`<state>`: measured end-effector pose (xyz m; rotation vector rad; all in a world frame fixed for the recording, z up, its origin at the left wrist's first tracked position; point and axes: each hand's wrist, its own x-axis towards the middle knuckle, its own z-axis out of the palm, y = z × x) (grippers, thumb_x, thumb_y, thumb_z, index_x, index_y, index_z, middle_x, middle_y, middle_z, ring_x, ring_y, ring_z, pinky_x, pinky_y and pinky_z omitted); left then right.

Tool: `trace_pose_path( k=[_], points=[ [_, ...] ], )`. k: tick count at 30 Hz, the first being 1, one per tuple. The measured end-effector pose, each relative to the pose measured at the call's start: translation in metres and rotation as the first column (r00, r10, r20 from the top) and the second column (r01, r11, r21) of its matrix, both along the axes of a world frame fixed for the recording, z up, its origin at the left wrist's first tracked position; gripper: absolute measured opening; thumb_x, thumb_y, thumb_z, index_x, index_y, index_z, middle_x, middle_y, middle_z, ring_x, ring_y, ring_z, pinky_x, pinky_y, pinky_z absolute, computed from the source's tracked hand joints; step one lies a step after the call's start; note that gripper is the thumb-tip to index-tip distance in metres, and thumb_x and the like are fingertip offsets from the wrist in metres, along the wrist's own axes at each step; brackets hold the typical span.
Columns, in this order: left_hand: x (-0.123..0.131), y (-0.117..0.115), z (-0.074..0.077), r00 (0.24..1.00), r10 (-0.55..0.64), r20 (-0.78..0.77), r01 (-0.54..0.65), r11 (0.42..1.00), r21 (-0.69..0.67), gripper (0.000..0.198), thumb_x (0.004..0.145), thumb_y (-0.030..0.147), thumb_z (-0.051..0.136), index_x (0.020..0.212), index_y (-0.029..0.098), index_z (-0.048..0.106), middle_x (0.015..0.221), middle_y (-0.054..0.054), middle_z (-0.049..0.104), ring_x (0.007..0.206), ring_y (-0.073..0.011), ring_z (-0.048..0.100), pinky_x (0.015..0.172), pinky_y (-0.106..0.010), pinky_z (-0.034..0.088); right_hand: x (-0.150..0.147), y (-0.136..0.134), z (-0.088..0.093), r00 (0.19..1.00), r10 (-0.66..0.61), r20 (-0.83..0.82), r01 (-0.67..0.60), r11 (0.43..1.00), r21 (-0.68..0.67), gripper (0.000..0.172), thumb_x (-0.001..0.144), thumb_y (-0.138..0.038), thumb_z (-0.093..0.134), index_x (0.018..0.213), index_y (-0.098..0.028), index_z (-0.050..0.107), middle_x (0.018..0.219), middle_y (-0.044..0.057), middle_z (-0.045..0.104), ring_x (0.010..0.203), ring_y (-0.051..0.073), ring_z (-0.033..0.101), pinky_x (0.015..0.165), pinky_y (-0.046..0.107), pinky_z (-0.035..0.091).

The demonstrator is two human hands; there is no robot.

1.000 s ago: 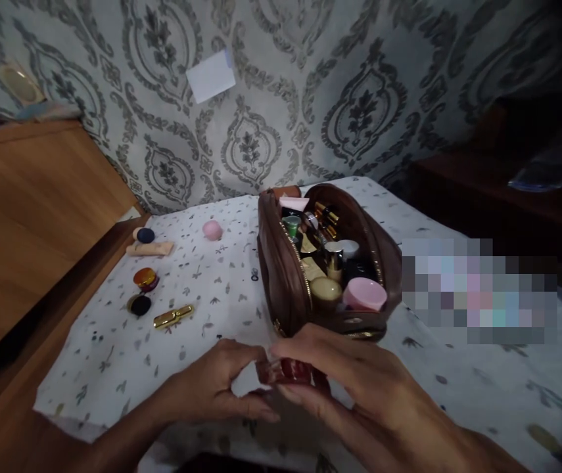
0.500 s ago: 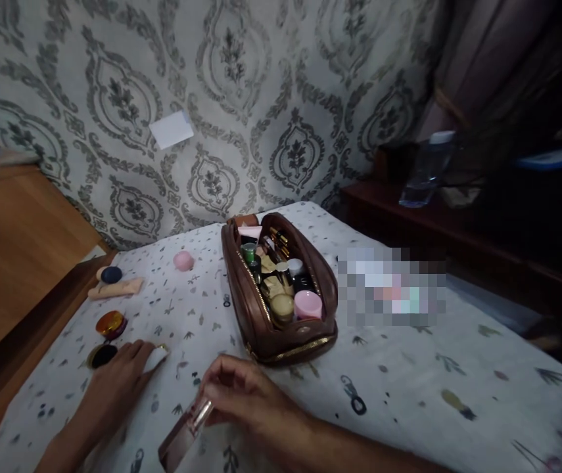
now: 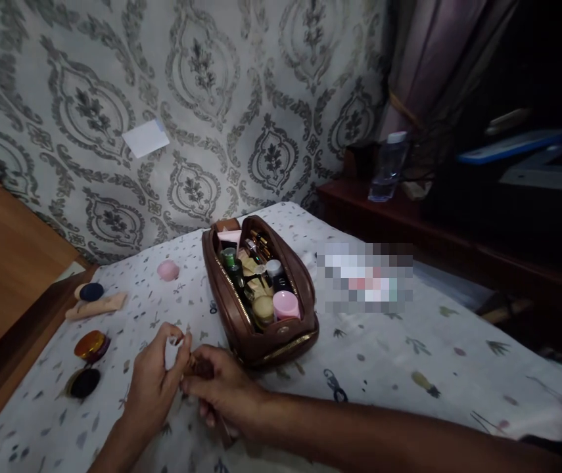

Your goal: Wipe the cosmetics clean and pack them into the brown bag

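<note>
My right hand (image 3: 224,393) is closed around a dark reddish-brown case (image 3: 205,369) low over the printed cloth (image 3: 409,355). My left hand (image 3: 155,384) meets it from the left. Its thumb and fingers pinch a small goldish piece at the case's top end, too small to name. Just behind both hands stands an open brown zip pouch (image 3: 241,322), packed with small jars, bottles and tubes, among them a pink-lidded jar (image 3: 286,304).
On the cloth at left lie an orange-lidded jar (image 3: 91,345), a black round jar (image 3: 83,383), a beige tube with a dark cap (image 3: 94,302) and a pink sponge (image 3: 167,270). Wooden furniture (image 3: 4,276) borders the left. A water bottle (image 3: 388,167) stands on a dark shelf at right.
My left hand left the cloth near the black jar and came to the case in my right hand. My right hand drew the case upright and closer. The view swung right.
</note>
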<state>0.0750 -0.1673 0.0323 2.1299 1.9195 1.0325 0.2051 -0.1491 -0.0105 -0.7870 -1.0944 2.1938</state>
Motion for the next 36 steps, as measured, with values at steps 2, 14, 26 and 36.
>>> trace_pose_path(
  k=[2, 14, 26, 36],
  points=[
    [0.000, 0.007, 0.003, 0.998, -0.021, -0.055, 0.024, 0.998, 0.063, 0.030, 0.092, 0.042, 0.048, 0.068, 0.023, 0.046, 0.054, 0.005, 0.049, 0.048, -0.0133, 0.049, 0.052, -0.024, 0.040, 0.000, 0.002, -0.005, 1.000, -0.013, 0.013, 0.013, 1.000, 0.002, 0.020, 0.070, -0.027, 0.066, 0.079, -0.021, 0.049, 0.050, -0.015, 0.045, 0.035, 0.004, 0.038, 0.035, 0.016, 0.030],
    [-0.023, 0.023, -0.015, 0.910, 0.068, 0.408, 0.037, 0.969, -0.244, 0.047, 0.091, 0.059, 0.048, 0.060, 0.024, 0.053, 0.055, -0.002, 0.057, 0.058, -0.0208, 0.054, 0.056, -0.030, 0.046, 0.001, -0.002, -0.021, 0.999, 0.042, -0.004, -0.041, 0.986, 0.160, 0.024, 0.068, -0.023, 0.072, 0.074, -0.020, 0.050, 0.060, -0.010, 0.046, 0.044, 0.006, 0.042, 0.039, 0.018, 0.034],
    [-0.034, 0.014, 0.003, 0.692, -0.268, 0.670, 0.387, 0.921, -0.031, 0.023, 0.091, 0.034, 0.053, 0.077, 0.019, 0.063, 0.076, -0.004, 0.062, 0.086, -0.0211, 0.059, 0.084, -0.029, 0.046, -0.007, -0.004, -0.014, 0.998, 0.044, -0.042, -0.030, 0.955, 0.295, 0.035, 0.076, -0.050, 0.066, 0.071, -0.021, 0.046, 0.058, -0.010, 0.039, 0.043, 0.005, 0.038, 0.042, 0.018, 0.034],
    [-0.051, 0.025, -0.002, 0.957, -0.208, 0.203, 0.206, 0.978, 0.031, 0.029, 0.081, 0.029, 0.053, 0.106, 0.019, 0.065, 0.089, -0.006, 0.070, 0.087, -0.0250, 0.065, 0.082, -0.035, 0.049, -0.041, 0.009, -0.002, 0.948, -0.262, 0.182, 0.092, 0.771, 0.630, 0.009, 0.083, -0.020, 0.056, 0.077, -0.021, 0.048, 0.063, -0.006, 0.045, 0.057, 0.010, 0.045, 0.053, 0.022, 0.033]
  ],
)
